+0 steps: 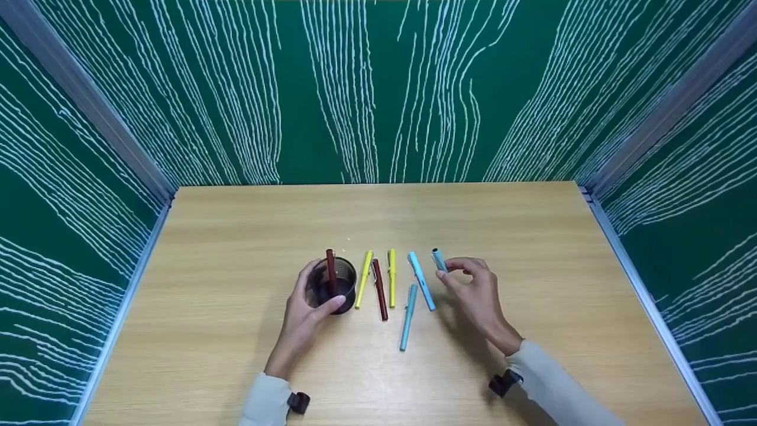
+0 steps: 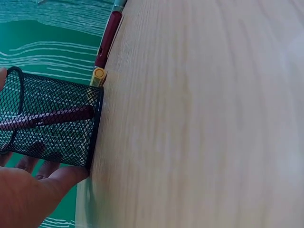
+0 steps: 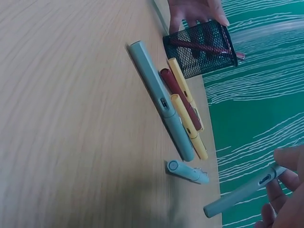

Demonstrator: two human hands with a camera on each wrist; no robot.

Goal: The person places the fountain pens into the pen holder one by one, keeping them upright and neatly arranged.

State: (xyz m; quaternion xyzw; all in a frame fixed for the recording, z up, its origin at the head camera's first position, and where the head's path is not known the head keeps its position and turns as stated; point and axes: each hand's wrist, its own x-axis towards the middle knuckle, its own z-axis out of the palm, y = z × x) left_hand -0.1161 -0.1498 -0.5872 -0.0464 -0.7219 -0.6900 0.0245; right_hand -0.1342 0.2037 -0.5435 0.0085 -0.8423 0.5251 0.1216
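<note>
My left hand [image 1: 304,316] grips a black mesh pen cup [image 2: 57,97] from its left side, thumb over the near rim. Inside the cup leans a dark red pen [image 1: 331,271], its end above the rim. My right hand [image 1: 478,296] pinches a grey-teal pen [image 3: 237,194] between thumb and fingers, raised above the table in the right wrist view. Between the hands lie a yellow pen [image 1: 363,281] beside the cup, a dark red pen [image 1: 380,291], another yellow pen [image 1: 391,279], a teal pen [image 1: 408,318] nearer the body and a bright blue pen [image 1: 421,281].
Everything stands on a light wooden table [image 1: 207,331]. A green panel [image 1: 378,89] with wavy white lines rises at the back edge, and similar panels flank both sides along pale metal rails [image 1: 644,307].
</note>
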